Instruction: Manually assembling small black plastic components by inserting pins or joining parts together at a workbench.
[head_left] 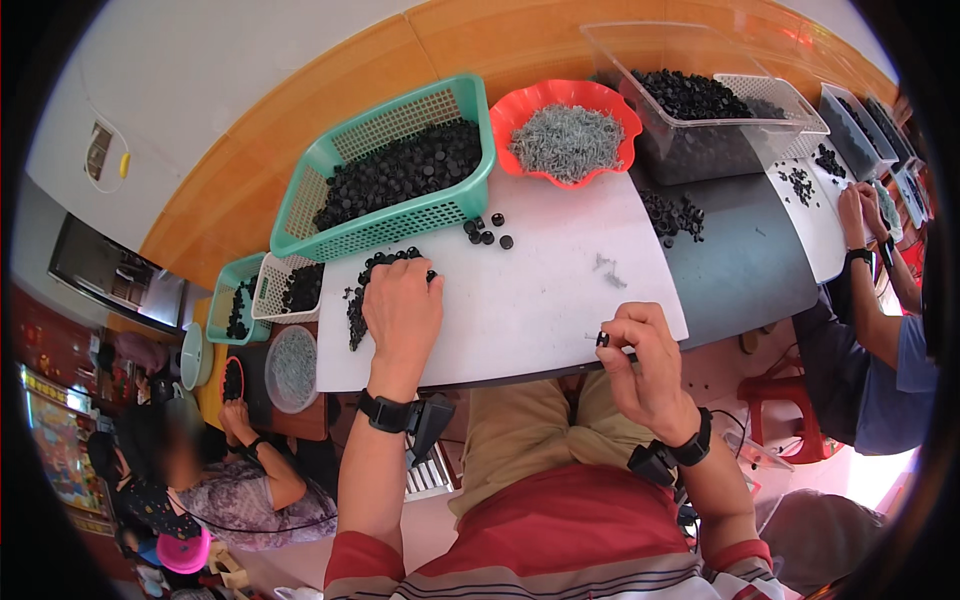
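On the white work surface (540, 270), my left hand (403, 310) is bent over a heap of small round black caps (356, 320). Its fingers are curled together and their tips are hidden among the caps. Near the front edge, my right hand (648, 365) is raised with thumb and fingers pinched. Between them is a small black cap (602, 340), with a thin grey pin sticking out to the left. Several loose black caps (487, 237) lie past my left hand. A few grey pins (608, 270) lie beyond my right hand.
At the back stand a green basket (292, 215) of black caps, a red scalloped bowl (634, 125) of grey pins and a clear bin (625, 60) of black parts. Co-workers sit at left and right, one person's hands (862, 212) at the far right. A red stool (790, 400) stands right.
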